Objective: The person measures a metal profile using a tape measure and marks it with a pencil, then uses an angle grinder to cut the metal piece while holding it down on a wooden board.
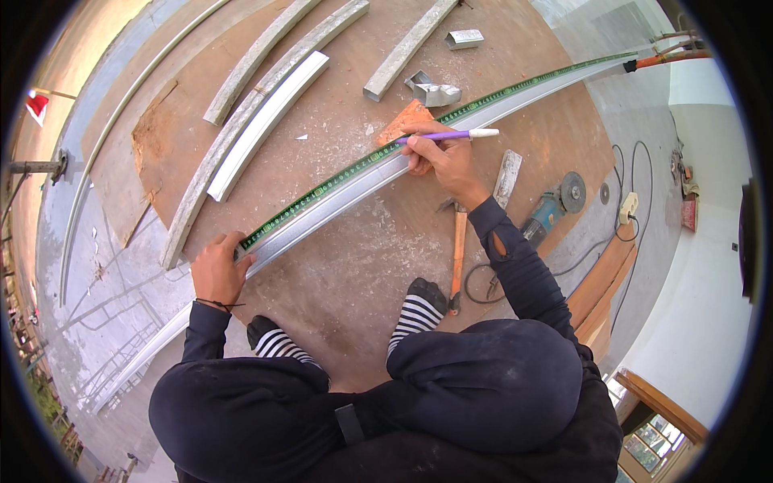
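A long silver metal channel (342, 201) runs diagonally across the floor before me. Along its far edge stretches a green tape measure (322, 190) with pale markings. My left hand (219, 270) is closed around the tape's lower-left end and the channel, its fingertips partly hidden. Between the fingers of my right hand (444, 161) is a purple pen (445, 136) with a white end, held nearly level, its tip at the tape. The right hand's lower fingers rest by the channel. Under the channel, beside that hand, lies an orange brick (400, 121).
Right of my feet lie a hammer (458, 258), a blue angle grinder (541, 219) and a power cord (634, 173) with a socket block. Several metal lengths (270, 125) lie at the far left, with short offcuts (435, 92) beyond the brick. Wooden boards (604, 274) are at right.
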Demonstrator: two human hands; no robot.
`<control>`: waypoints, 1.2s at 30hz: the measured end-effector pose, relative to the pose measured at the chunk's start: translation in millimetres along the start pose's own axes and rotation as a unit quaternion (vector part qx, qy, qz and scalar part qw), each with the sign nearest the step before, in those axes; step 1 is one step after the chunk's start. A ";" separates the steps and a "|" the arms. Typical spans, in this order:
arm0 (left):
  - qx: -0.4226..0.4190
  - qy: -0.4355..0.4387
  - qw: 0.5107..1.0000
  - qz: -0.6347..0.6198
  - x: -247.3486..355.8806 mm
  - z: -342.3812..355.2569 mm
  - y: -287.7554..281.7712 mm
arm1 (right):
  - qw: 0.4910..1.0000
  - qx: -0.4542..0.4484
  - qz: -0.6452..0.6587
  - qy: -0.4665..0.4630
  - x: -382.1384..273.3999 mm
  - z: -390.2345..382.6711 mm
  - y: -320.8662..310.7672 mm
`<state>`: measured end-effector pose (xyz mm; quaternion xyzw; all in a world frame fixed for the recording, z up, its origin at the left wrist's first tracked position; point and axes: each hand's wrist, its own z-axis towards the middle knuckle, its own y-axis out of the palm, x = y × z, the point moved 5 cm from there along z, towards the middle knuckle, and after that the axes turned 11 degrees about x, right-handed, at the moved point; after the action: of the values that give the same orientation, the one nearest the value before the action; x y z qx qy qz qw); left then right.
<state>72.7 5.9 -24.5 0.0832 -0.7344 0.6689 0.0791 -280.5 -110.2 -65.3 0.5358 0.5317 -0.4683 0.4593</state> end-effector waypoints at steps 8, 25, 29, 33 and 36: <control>-0.003 0.014 1.000 -0.012 3.1 3.0 -5.0 | 0.821 -0.018 -0.445 -0.356 -36.1 30.8 -20.5; -0.025 0.152 0.978 -0.140 115.2 110.6 -46.4 | 0.835 -0.228 -0.391 -0.313 -106.1 65.2 58.5; -0.018 0.160 0.979 -0.127 124.3 123.5 -53.0 | 0.846 -0.228 -0.351 -0.330 -104.6 59.9 71.4; -0.029 0.140 0.984 -0.107 101.8 115.9 -47.4 | 0.862 -0.237 -0.351 -0.277 -85.0 63.0 62.5; -0.048 0.132 0.985 -0.104 85.5 108.4 -40.0 | 0.868 -0.250 -0.332 -0.272 -74.6 54.2 70.8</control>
<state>-1.9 -107.1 23.7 0.0660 -0.7358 0.6263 0.2489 -210.1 -175.2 0.5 0.0464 0.6313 -0.5722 0.5214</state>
